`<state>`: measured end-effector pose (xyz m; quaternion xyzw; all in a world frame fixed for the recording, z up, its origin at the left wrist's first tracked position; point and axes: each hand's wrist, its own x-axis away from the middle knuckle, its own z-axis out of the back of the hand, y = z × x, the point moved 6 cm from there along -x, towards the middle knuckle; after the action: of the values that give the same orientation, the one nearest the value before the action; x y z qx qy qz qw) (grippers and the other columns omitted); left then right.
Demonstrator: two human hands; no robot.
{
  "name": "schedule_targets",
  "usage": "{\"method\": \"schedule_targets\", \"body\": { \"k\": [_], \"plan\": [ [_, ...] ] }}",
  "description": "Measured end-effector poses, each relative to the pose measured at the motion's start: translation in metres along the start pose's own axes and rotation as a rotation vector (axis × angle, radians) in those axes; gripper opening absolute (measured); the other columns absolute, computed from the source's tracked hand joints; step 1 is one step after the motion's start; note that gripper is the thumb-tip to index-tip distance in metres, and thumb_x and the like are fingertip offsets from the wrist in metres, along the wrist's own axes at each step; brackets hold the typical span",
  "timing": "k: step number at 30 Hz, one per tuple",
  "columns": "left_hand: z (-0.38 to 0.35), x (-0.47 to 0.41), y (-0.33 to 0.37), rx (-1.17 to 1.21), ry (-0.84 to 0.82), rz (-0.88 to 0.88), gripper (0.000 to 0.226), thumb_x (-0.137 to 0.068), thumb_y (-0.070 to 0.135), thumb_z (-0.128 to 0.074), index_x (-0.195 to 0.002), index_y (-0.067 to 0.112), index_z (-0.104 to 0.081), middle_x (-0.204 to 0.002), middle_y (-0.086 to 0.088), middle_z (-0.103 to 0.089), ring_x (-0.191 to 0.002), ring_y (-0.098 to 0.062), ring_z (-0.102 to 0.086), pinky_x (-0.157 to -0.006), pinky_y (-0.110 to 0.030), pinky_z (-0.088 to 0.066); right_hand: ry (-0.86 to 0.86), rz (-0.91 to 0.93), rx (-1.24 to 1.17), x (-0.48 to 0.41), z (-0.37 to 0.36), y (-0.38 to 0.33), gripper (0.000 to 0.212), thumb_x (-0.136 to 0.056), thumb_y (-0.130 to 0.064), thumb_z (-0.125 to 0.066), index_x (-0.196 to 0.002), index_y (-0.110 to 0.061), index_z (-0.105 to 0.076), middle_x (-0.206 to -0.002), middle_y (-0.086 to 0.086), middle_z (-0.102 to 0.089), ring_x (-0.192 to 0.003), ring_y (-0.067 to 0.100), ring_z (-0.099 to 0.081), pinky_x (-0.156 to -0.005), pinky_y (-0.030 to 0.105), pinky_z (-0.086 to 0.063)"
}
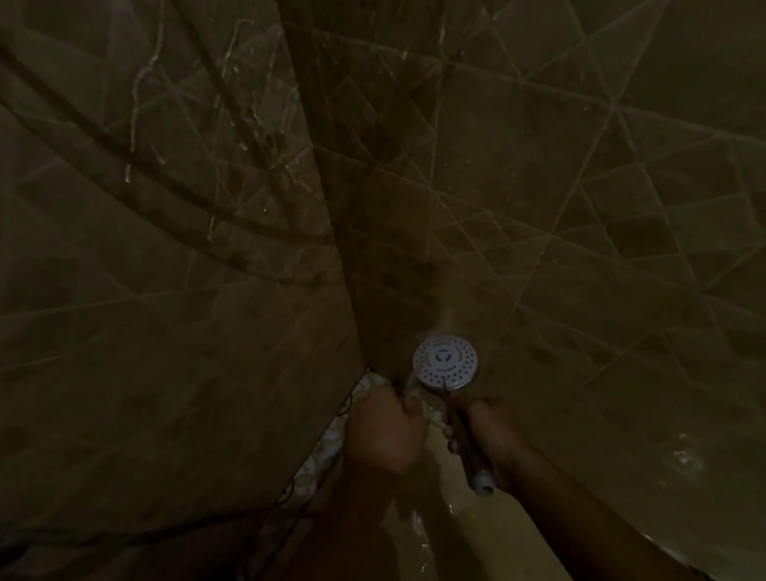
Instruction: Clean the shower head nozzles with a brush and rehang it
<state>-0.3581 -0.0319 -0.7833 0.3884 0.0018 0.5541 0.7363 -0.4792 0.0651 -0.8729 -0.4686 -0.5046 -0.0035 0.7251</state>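
A round white shower head (445, 362) with a chrome rim faces up at me, its nozzle face showing, low in a dim tiled corner. My right hand (488, 436) grips its dark handle (469, 453), whose pale threaded end sticks out below the fist with no hose seen on it. My left hand (384, 432) is closed in a fist just left of the head, thumb near the rim; what it holds is hidden, and no brush shows.
Two brown tiled walls (550, 173) meet in a corner (337, 247) straight ahead, with water streaks on the left wall. A patterned tile strip (327, 442) runs along the floor edge. Wet pale floor (451, 547) lies between my arms.
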Motion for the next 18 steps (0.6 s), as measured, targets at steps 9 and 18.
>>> {"method": "schedule_targets", "body": {
  "k": [9,18],
  "plan": [
    [-0.019,0.011,0.018,0.062,-0.038,-0.02,0.036,-0.099,0.034,-0.05,-0.088,0.003,-0.064,-0.094,-0.018,-0.072,-0.088,-0.031,-0.069,-0.075,-0.036,-0.056,-0.029,0.042,0.037,0.007,-0.002,0.002,0.04,-0.089,-0.042,-0.063,-0.078,-0.005,-0.074,-0.062,0.01,-0.065,-0.05,0.02,-0.058,-0.059,0.037,-0.046],
    [-0.008,0.023,0.009,-0.11,0.001,-0.006,0.04,-0.104,0.035,-0.042,-0.119,0.003,-0.062,-0.126,-0.017,-0.065,-0.12,-0.031,-0.06,-0.1,-0.036,-0.045,0.002,0.01,-0.016,0.002,0.014,0.003,0.035,-0.103,-0.025,-0.052,-0.08,-0.002,-0.064,-0.057,0.008,-0.061,-0.046,0.019,-0.054,-0.051,0.034,-0.043]
  ]
}}
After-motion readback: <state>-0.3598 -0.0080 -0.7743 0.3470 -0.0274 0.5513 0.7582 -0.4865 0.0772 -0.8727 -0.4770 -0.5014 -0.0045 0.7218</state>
